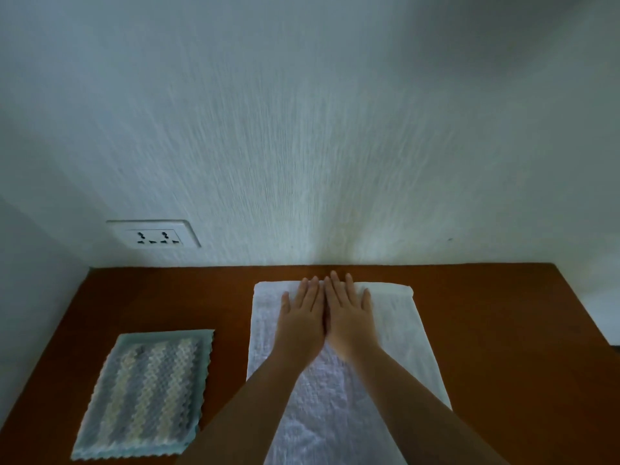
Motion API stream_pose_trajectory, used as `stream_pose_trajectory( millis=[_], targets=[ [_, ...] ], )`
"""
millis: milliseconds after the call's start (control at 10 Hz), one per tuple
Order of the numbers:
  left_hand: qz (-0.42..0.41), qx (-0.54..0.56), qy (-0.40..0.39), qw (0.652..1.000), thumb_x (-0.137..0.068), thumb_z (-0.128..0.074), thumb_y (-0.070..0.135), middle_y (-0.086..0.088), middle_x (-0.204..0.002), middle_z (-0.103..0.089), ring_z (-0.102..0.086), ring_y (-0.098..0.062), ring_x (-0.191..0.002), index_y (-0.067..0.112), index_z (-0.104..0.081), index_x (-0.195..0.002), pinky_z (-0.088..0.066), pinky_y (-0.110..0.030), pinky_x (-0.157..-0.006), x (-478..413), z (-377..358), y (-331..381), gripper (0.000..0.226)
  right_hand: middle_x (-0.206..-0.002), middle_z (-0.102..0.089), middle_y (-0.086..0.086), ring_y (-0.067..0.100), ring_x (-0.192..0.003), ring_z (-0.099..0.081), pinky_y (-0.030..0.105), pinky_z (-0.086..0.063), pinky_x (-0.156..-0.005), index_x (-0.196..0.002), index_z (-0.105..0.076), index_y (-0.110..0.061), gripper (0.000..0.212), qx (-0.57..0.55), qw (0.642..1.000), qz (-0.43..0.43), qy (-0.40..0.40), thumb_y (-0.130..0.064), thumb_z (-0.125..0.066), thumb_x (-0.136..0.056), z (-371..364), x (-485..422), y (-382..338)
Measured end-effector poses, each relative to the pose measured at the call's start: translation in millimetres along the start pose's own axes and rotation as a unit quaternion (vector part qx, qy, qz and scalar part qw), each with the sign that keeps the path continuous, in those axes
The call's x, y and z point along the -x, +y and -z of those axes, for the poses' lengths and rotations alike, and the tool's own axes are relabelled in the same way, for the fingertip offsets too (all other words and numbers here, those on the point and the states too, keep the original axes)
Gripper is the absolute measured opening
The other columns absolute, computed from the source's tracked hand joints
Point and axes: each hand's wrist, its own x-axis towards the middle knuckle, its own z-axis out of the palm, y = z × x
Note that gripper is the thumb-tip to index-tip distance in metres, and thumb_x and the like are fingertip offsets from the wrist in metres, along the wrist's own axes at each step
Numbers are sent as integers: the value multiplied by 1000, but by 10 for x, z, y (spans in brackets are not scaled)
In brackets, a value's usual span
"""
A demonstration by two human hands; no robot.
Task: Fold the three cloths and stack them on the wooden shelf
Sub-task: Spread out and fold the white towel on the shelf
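Note:
A white towel (396, 330) lies lengthwise on the brown wooden shelf (486, 330), its far edge close to the wall. My left hand (303, 317) and my right hand (349, 313) lie flat side by side on its far half, fingers straight and pointing at the wall, palms pressing the cloth. To the left lies a striped cloth (147, 394) with a pale blue border and zigzag edges, flat and apart from the towel. Only these two cloths are in sight.
A textured white wall (302, 146) rises directly behind the shelf. A white double socket (154, 234) is set in it at the left. The shelf's right edge (583, 313) runs diagonally, and another wall closes the left side.

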Motion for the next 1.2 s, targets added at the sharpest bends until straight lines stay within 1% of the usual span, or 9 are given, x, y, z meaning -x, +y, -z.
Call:
stream_pose_trajectory(
  millis=[100,200,300,600,700,800,900,1100,1200],
  targets=[
    [45,34,-15,998,-94,-20,42,-8,-147,-36,-35,-25,-135,12,-41,-139,-40,-53,-99,21,12,-57,58,-140,-48,9,33,-126,-48,52,-42,-93,-132,-51,-12,55,-26,999,-5,25,-42,-31,-91,-43,-27,78],
    [72,42,-45,996,-81,14,56,4,-151,17,16,-15,-140,21,7,-146,2,-46,-114,49,12,-134,74,-152,-23,3,30,-140,-21,49,-19,-107,-144,-30,-17,67,-25,999,2,25,-49,3,-96,-49,-10,213],
    [117,29,-40,992,-75,20,55,7,-148,26,26,-11,-136,22,16,-145,7,-42,-113,144,68,-340,78,-153,10,-4,23,-140,14,42,3,-111,-144,6,-22,74,-20,1000,-9,13,-58,22,-81,-14,54,562],
    [167,5,-61,984,-59,50,55,-7,-155,15,17,-23,-142,12,10,-148,6,-43,-112,210,321,-282,107,-155,18,3,19,-136,25,46,11,-111,-147,12,-15,58,-21,993,-108,-42,-42,-7,-99,239,283,864],
    [128,1,-21,992,-93,2,46,-14,-152,-20,-15,-28,-141,4,-26,-144,-14,-49,-108,285,300,23,73,-152,-25,12,30,-138,-19,54,-24,-106,-145,-23,-6,62,-31,996,-78,8,-41,-10,-95,218,387,522],
    [40,31,-38,998,-86,-32,32,-16,-136,-51,-48,-30,-126,4,-51,-130,-42,-54,-94,441,105,327,56,-139,-48,12,32,-127,-45,54,-38,-95,-136,-37,-9,71,-54,998,-21,30,-36,-65,-77,-26,606,106],
    [23,31,-42,998,-84,-33,34,-15,-138,-48,-46,-29,-128,6,-46,-133,-44,-55,-94,506,1,349,58,-144,-43,11,30,-132,-38,53,-33,-100,-138,-40,-10,84,-53,998,-8,35,-36,-76,-66,-141,686,0],
    [84,46,-25,995,-100,-7,40,-12,-143,-43,-37,-26,-132,6,-40,-137,-29,-54,-100,539,-26,223,60,-148,-35,6,29,-134,-36,52,-32,-100,-141,-30,-13,52,-57,997,-58,18,-37,-19,-97,-106,642,295],
    [98,60,-9,993,-96,-22,40,-12,-146,-35,-33,-28,-134,5,-35,-139,-26,-53,-101,590,-48,110,57,-149,-32,6,29,-134,-32,50,-29,-100,-142,-32,-12,59,-54,994,-95,6,-38,-1,-99,-107,648,501]
  ],
)
